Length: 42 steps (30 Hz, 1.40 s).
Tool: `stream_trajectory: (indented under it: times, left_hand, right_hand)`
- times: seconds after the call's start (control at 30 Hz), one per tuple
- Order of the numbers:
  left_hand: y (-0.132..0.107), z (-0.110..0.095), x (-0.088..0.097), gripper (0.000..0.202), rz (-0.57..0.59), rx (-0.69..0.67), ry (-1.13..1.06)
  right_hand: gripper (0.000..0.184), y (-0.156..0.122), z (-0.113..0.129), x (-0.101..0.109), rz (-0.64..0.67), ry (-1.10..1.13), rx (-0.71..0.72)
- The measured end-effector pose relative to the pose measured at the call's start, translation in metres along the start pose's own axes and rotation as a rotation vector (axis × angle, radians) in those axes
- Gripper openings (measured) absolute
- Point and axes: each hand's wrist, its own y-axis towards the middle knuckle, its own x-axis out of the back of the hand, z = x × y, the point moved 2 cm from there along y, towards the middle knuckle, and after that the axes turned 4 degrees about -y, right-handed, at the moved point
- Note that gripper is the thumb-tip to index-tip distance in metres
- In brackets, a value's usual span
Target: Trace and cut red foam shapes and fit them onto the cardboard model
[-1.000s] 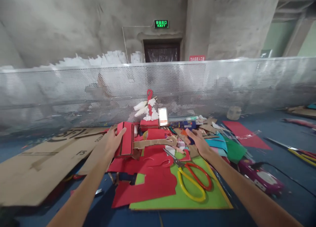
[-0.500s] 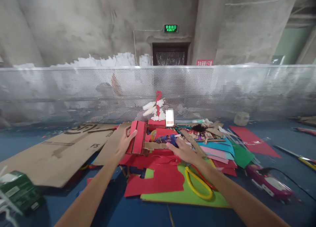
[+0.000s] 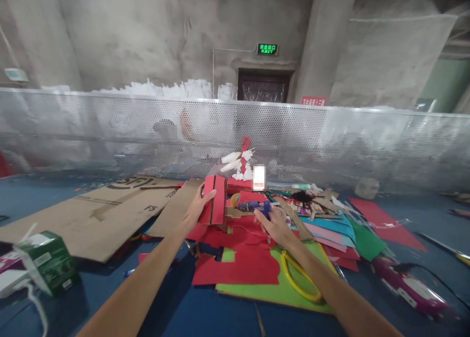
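Observation:
My left hand (image 3: 197, 208) grips a red-covered cardboard box piece (image 3: 215, 206), held upright with its brown cardboard arm (image 3: 235, 212) pointing right. My right hand (image 3: 273, 226) is closed around the handle of a blue glue gun (image 3: 255, 207), whose nozzle points left toward the cardboard arm. Under both hands lie red paper sheets (image 3: 238, 268) on a green board (image 3: 271, 290). Yellow-handled scissors (image 3: 297, 283) rest on the green board under my right forearm.
Flat cardboard sheets (image 3: 91, 214) lie left. A green carton (image 3: 47, 268) stands at lower left. Coloured paper sheets (image 3: 330, 229) pile up right, with a purple tool (image 3: 407, 285) beyond. A red and white craft figure (image 3: 240, 163) stands before the perforated metal fence (image 3: 330, 141).
My right hand went from open over the paper pile to closed on the blue glue gun and lifted it toward the cardboard arm. The view swung left, showing the green carton.

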Motion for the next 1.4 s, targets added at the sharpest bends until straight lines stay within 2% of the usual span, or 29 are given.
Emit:
stream_trajectory:
  times: [0.1, 0.23, 0.43, 0.67, 0.77, 0.87, 1.1, 1.4]
  left_hand:
    - [0.0, 0.002, -0.003, 0.065, -0.052, -0.09, -0.005]
    - [-0.003, 0.001, -0.008, 0.06, -0.094, -0.208, 0.125]
    - [-0.013, -0.009, -0.017, 0.058, -0.08, -0.282, 0.29]
    - [-0.013, -0.008, -0.019, 0.063, -0.093, -0.246, 0.307]
    - [-0.01, -0.002, -0.016, 0.063, -0.092, -0.277, 0.289]
    - [-0.009, 0.0, -0.015, 0.062, -0.099, -0.247, 0.285]
    - [-0.013, -0.009, -0.02, 0.06, -0.117, -0.222, 0.294]
    - [-0.005, 0.003, -0.012, 0.057, -0.086, -0.232, 0.301]
  right_hand:
    - [0.056, 0.002, -0.003, 0.0, -0.12, 0.105, -0.021]
    - [0.053, 0.006, -0.006, -0.005, -0.149, 0.049, 0.007]
    - [0.047, 0.009, 0.001, -0.009, -0.171, -0.08, 0.05]
    - [0.048, 0.011, -0.002, -0.015, -0.194, -0.245, 0.072]
    - [0.047, 0.011, -0.003, -0.016, -0.201, -0.249, 0.084]
    - [0.045, 0.009, -0.001, -0.013, -0.189, -0.235, 0.103]
    - [0.043, 0.001, 0.001, -0.01, -0.132, -0.116, 0.099]
    - [0.042, 0.007, 0.001, -0.011, -0.209, -0.281, 0.142]
